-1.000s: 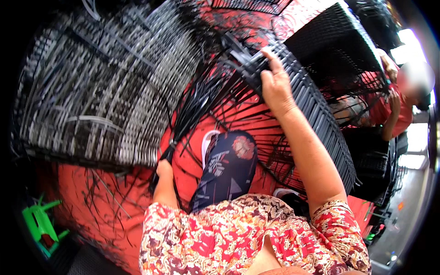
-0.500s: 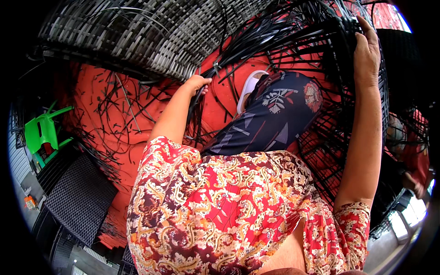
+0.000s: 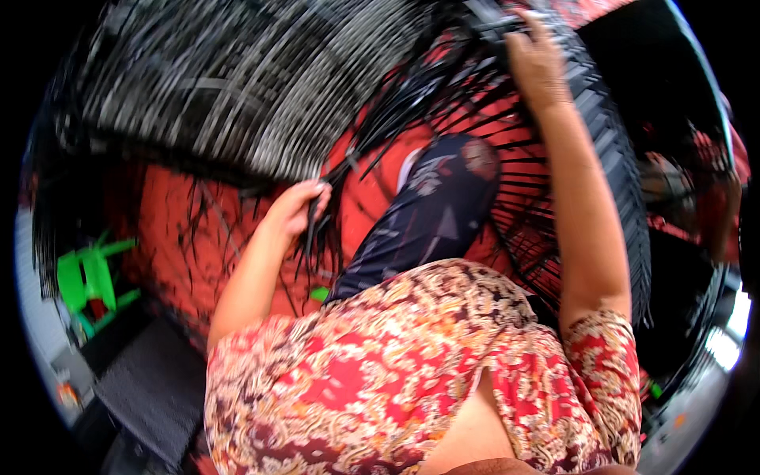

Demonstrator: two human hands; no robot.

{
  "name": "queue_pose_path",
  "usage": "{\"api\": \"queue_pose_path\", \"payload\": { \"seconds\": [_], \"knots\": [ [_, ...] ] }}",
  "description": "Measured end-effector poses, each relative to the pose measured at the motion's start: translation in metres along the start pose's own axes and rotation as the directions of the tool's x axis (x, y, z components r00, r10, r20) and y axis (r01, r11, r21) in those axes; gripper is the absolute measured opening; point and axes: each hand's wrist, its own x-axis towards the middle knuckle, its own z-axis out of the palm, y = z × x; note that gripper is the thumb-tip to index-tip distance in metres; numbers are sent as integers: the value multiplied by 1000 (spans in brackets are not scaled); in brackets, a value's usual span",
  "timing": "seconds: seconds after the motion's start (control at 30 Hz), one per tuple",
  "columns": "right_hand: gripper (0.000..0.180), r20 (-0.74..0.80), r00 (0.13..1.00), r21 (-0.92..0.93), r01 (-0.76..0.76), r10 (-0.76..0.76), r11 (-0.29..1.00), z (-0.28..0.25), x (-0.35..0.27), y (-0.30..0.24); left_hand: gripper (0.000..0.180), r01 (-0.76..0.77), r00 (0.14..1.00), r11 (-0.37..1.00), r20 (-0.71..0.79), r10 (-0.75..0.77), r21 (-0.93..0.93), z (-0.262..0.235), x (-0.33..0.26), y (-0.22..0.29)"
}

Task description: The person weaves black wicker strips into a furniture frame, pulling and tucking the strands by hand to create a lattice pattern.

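While the red floor (image 3: 170, 229) fills the middle of the view, a big woven black frame (image 3: 237, 87) arches over the upper left, blurred, its weave running in curved rows. From its lower edge a fan of loose black strands (image 3: 412, 103) spreads down and to the right, their long axes running from the upper right corner down toward the middle. A second woven piece, a curved band (image 3: 613, 182), sweeps down the right side. Nothing is seen lying inside either woven piece; the blur hides any detail there.

Between the two arms a knee in dark patterned cloth (image 3: 431, 218) points upward. A green stool (image 3: 91, 281) lies well apart at the left edge.

The right hand (image 3: 538, 63) is raised high, at the top of the strands where they meet the band; its fingers are curled over the weave, though what exactly they pinch cannot be told. The left hand (image 3: 297, 210) is lower and nearer the body, fingers clenched around a small bunch of strands (image 3: 317, 229) that hang down past the palm
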Motion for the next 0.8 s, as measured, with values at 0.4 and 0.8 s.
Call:
{"api": "queue_pose_path", "payload": {
  "seconds": [0.4,0.8],
  "knots": [
    [19,229,877,784,91,-422,614,-73,-88,-159,21,-93,951,783,288,-113,615,264,-90,86],
    [34,263,950,537,-289,168,793,-237,-213,-102,12,-215,836,247,309,-454,945,289,-29,109]
  ]
}}
